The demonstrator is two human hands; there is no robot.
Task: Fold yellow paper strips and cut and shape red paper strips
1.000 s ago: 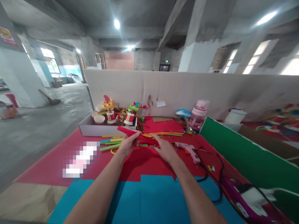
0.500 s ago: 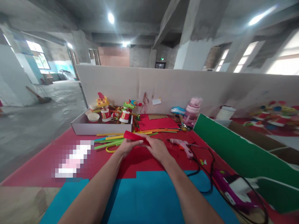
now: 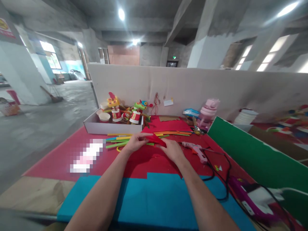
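Note:
A piece of red paper is held just above the red-covered table, its near part hard to tell from the cover. My left hand grips its left end, thumb beneath and fingers along the top. At the right end, my right hand is closed on the same paper, with its fingertips partly hidden. Behind and left of my left hand lie yellow, green and orange paper strips. A yellow handle loop shows among them. Right of my right hand rests a pink glue gun with a black cord.
Paper-cup figures stand in a white box at the back left. Blue sheets cover the near edge. On the right are a green panel and a purple power strip. A pink container stands at the back.
The red paper has turned: its left end, raised before, now lies flatter, and my hands are farther apart. The view has shifted slightly left.

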